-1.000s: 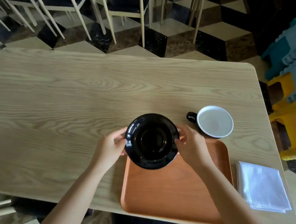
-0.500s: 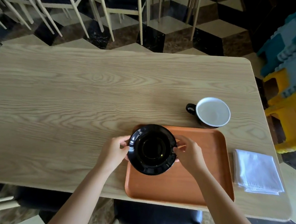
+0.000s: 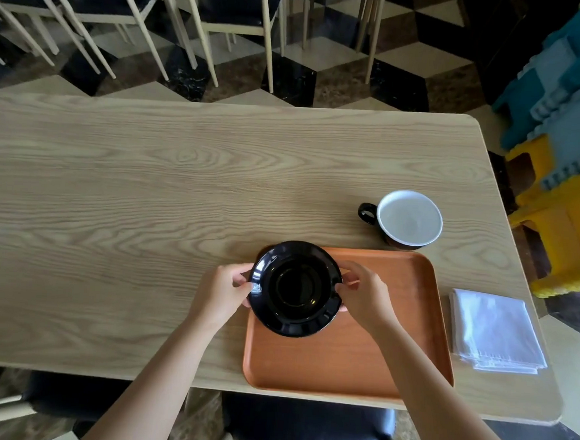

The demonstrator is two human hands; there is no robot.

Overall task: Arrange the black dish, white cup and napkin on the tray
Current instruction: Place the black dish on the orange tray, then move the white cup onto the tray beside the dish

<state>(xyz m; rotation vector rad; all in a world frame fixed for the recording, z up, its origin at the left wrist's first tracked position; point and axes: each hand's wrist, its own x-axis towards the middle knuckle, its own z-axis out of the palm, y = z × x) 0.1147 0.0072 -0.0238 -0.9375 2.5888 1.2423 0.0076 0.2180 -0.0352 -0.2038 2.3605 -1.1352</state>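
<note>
A glossy black dish [image 3: 296, 288] sits over the far left corner of the orange tray [image 3: 397, 337]. My left hand [image 3: 223, 292] grips its left rim and my right hand [image 3: 362, 298] grips its right rim. Whether the dish rests on the tray or hovers just above it I cannot tell. The cup [image 3: 407, 218], white inside with a black outside and handle, stands on the table just beyond the tray's far edge. A folded white napkin [image 3: 495, 330] lies on the table to the right of the tray.
The wooden table [image 3: 145, 209] stretches to the left and far side. A dark stool [image 3: 305, 423] sits under the near edge. Chairs [image 3: 227, 16] stand beyond the table, and blue and yellow plastic furniture [image 3: 566, 170] is at the right.
Both hands have carried the dish down and toward me, from above the tray's far edge onto its far left corner. Cup and napkin stayed put.
</note>
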